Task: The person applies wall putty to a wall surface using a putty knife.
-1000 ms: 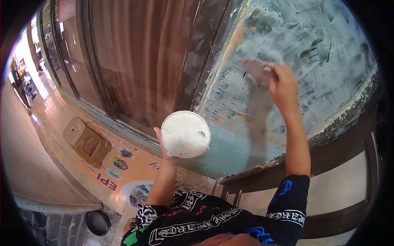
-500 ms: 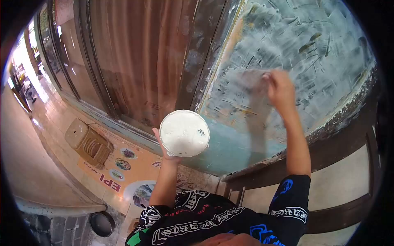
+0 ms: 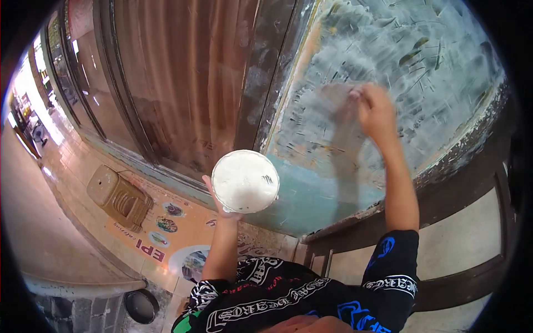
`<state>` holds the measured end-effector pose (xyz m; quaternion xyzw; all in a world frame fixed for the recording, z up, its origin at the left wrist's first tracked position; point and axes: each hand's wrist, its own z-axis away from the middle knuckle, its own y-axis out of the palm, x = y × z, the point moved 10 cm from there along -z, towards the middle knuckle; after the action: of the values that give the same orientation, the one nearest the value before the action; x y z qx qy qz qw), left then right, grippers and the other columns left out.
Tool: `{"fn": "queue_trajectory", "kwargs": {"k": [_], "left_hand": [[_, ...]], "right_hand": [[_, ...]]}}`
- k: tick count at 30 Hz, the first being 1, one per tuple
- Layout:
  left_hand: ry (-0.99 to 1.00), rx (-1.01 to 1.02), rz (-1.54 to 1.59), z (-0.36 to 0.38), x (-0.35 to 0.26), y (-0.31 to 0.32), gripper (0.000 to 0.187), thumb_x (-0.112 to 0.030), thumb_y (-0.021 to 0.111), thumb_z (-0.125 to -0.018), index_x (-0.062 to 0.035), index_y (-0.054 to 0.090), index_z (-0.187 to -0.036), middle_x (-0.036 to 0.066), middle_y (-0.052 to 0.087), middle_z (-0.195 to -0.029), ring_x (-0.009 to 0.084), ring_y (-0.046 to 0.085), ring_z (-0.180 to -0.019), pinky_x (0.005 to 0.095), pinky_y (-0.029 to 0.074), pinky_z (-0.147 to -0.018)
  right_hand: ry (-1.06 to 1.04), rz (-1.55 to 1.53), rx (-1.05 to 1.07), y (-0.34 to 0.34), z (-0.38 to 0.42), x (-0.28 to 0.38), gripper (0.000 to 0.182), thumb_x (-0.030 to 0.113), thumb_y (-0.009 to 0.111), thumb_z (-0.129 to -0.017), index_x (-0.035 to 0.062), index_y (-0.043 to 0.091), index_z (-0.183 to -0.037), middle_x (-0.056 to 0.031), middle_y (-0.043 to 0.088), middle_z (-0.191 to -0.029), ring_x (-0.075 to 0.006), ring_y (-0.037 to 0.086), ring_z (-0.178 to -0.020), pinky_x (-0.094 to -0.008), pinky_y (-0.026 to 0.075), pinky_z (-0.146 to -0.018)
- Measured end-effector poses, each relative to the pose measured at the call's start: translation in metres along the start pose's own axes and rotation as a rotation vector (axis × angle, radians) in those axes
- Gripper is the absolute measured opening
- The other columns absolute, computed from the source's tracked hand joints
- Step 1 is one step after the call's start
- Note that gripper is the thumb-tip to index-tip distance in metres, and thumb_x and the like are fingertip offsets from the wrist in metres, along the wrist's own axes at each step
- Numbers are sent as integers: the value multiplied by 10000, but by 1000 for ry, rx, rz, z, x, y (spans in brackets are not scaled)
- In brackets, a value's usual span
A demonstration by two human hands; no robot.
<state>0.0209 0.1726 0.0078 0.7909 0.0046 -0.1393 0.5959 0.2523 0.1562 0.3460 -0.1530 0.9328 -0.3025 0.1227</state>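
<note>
Slightly higher over the patchy wall (image 3: 438, 105) than before, my right hand (image 3: 378, 114) pinches a blurred flat tool (image 3: 337, 97), at two o'clock from the round white container (image 3: 245, 181) my left hand (image 3: 222, 208) grasps at its seven-o'clock edge.

The wall (image 3: 422, 100) looks matt and rough, its grey-white coating streaked and patchy, with a flatter blue-green painted strip low down. The round face of the white tub (image 3: 245, 181) looks mostly smooth, marked by a small dark scuff. Blur hides the material of the scraper (image 3: 337, 97). The stool (image 3: 119, 197) looks like moulded brown plastic, ribbed and slightly shiny. Glossy tiles (image 3: 62, 161) reflect light; the printed banner (image 3: 180, 233) lies smooth, and the shirt (image 3: 300, 294) is soft, matt cloth.
</note>
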Motion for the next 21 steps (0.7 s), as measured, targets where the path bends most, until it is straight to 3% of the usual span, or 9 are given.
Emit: {"fn": "queue_trajectory", "kwargs": {"k": [3, 6, 8, 10, 13, 15, 17, 20, 21], "left_hand": [[8, 28, 48, 0, -7, 7, 963, -844, 239, -881, -122, 382, -1502, 130, 453, -1499, 365, 512, -1298, 577, 446, -1052], [14, 52, 11, -3, -9, 9, 958, -842, 246, -881, -126, 381, -1503, 129, 441, -1508, 364, 500, -1311, 576, 442, -1058], [10, 13, -1, 0, -7, 5, 960, -845, 254, -877, -131, 378, -1507, 124, 424, -1522, 364, 482, -1328, 578, 436, -1063], [-3, 71, 23, 0, -5, 6, 961, -846, 259, -876, -132, 375, -1510, 120, 412, -1534, 363, 466, -1342, 581, 430, -1067], [-22, 40, 27, 0, -3, 4, 966, -849, 266, -872, -132, 372, -1512, 118, 406, -1539, 367, 462, -1346, 584, 424, -1072], [-9, 32, 43, -1, -6, 2, 970, -851, 267, -869, -130, 376, -1509, 126, 410, -1535, 369, 467, -1342, 583, 429, -1068], [-9, 36, 27, -3, -6, 5, 979, -862, 280, -856, -139, 374, -1509, 132, 404, -1536, 392, 469, -1331, 619, 437, -1040], [8, -35, -36, -6, -4, 0, 987, -869, 290, -846, -145, 370, -1512, 141, 387, -1543, 414, 459, -1332, 661, 429, -1026], [0, -14, -29, -7, -2, 3, 984, -868, 289, -847, -149, 368, -1514, 142, 380, -1547, 416, 449, -1340, 664, 424, -1029]], "right_hand": [[-94, 110, 336, 82, 45, 18, 101, 178, 639, -878, 108, 675, -941, -106, 674, -927, -354, 618, -902, -462, 500, -766], [-116, 225, 259, 68, 12, -6, 124, 151, 653, -870, 88, 686, -972, -122, 665, -894, -342, 624, -874, -420, 509, -758], [5, 252, -29, 3, -32, -21, 129, 153, 638, -892, 74, 685, -983, -128, 677, -921, -337, 633, -893, -426, 509, -755], [125, 83, -144, -44, -56, -47, 145, 166, 624, -918, 67, 683, -1005, -137, 683, -932, -338, 640, -893, -426, 508, -750], [215, -64, -92, -54, -42, -35, 151, 198, 627, -899, 74, 665, -977, -148, 675, -937, -356, 633, -948, -436, 511, -786], [59, 33, -40, -8, -6, -13, 115, 180, 642, -880, 104, 670, -961, -126, 673, -929, -341, 637, -935, -440, 514, -765], [-34, 141, 298, 53, 22, 8, 93, 184, 637, -874, 141, 673, -947, -100, 670, -922, -321, 638, -933, -452, 514, -754], [14, 233, 292, 56, 10, -8, 94, 177, 648, -855, 114, 662, -924, -93, 663, -930, -329, 633, -912, -472, 503, -745], [-11, 281, 147, 37, -8, -25, 138, 218, 631, -900, 97, 674, -952, -117, 666, -947, -331, 629, -920, -466, 496, -734]]}}
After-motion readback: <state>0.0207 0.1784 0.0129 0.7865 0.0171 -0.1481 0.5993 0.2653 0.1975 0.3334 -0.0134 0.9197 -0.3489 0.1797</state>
